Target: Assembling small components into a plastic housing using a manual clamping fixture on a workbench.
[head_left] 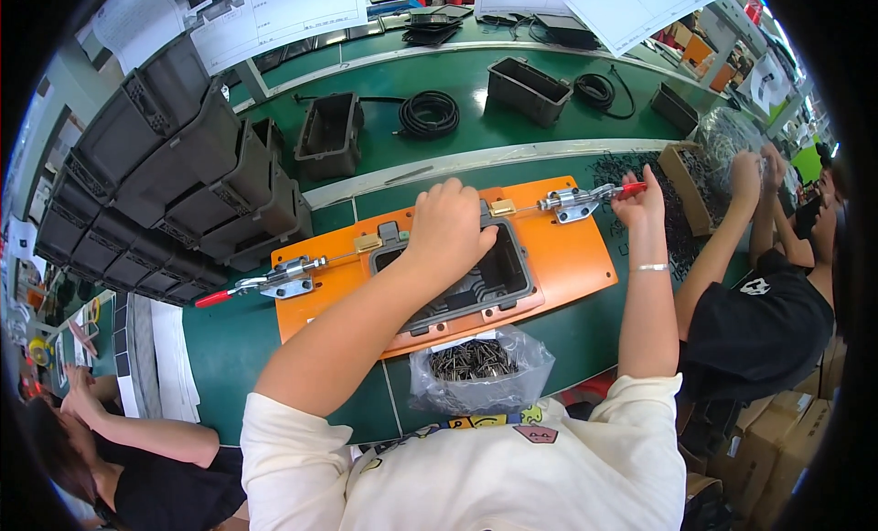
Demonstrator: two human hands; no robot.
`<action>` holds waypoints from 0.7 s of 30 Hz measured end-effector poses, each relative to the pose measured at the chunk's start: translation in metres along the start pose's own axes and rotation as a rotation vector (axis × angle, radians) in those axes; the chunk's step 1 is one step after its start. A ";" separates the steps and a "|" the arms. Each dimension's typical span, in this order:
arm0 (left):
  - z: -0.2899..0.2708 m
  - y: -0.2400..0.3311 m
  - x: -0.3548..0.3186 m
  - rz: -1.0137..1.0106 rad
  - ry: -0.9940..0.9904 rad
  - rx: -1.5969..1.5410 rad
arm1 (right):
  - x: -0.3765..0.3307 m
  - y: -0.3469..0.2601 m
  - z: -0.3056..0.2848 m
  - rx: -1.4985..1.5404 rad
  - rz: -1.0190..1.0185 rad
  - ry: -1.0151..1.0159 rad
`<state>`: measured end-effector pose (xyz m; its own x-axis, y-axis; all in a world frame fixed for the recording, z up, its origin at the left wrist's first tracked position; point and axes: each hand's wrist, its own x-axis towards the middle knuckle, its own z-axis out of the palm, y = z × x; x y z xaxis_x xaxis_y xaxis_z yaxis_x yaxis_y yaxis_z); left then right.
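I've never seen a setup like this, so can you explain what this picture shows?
No robot here: you're looking down from a fisheye camera on a person's head, so edges bend. The bare left hand is over a gray box on an orange plate on a green table. The right hand is at the red handle of a metal clamp; whether it grips is unclear. Nearer the cream shirt is a clear bag of small dark pieces. Dark boxes are stacked at left.

Left hand (451,227) over the grey housing (485,305), right hand (644,206) at a red clamp handle (630,191)
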<state>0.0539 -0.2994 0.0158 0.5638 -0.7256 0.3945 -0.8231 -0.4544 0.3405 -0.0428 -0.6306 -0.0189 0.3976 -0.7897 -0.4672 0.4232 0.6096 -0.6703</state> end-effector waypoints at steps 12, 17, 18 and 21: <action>0.007 -0.005 -0.002 0.047 0.108 -0.110 | -0.121 0.063 0.069 -1.521 -1.275 -0.985; 0.003 -0.003 -0.001 0.041 0.084 -0.109 | -0.115 0.060 0.072 -1.611 -1.411 -0.946; -0.001 -0.004 0.000 0.034 0.070 -0.112 | -0.114 0.057 0.073 -1.608 -1.426 -0.948; -0.036 -0.005 -0.024 0.001 -0.088 -0.168 | -0.113 0.033 0.075 -1.302 -0.963 -0.947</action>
<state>0.0468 -0.2614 0.0356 0.5485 -0.7720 0.3212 -0.7969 -0.3664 0.4803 -0.0131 -0.5157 0.0546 0.8844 -0.2128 0.4154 0.1244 -0.7502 -0.6494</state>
